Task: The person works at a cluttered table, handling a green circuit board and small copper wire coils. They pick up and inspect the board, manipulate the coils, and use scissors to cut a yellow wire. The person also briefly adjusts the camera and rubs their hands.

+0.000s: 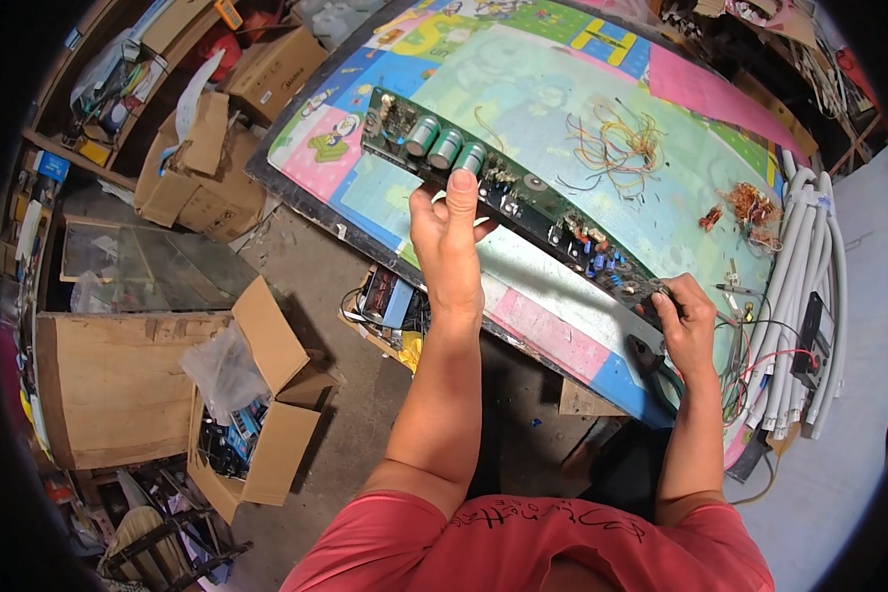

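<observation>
I hold a long green circuit board point(535, 205) over the work table, tilted diagonally from upper left to lower right. Its left part carries several large capacitors point(444, 148); smaller blue components sit farther right. My left hand point(452, 237) grips the board from below near the capacitors, thumb on the front. My right hand point(686, 316) grips its lower right end. Pliers point(651, 360) with dark handles lie just left of my right wrist. A loose bundle of colored wires point(612, 148) and a tangle of copper wire point(755, 212) lie on the table.
The table's cartoon mat point(365, 79) spreads beneath. At its right are white conduits point(799, 257) and a black device point(809, 340) with red leads. Open cardboard boxes point(276, 464), wooden cabinets point(118, 395) and cluttered shelves point(118, 69) stand left; another box of parts point(385, 306) sits below the table edge.
</observation>
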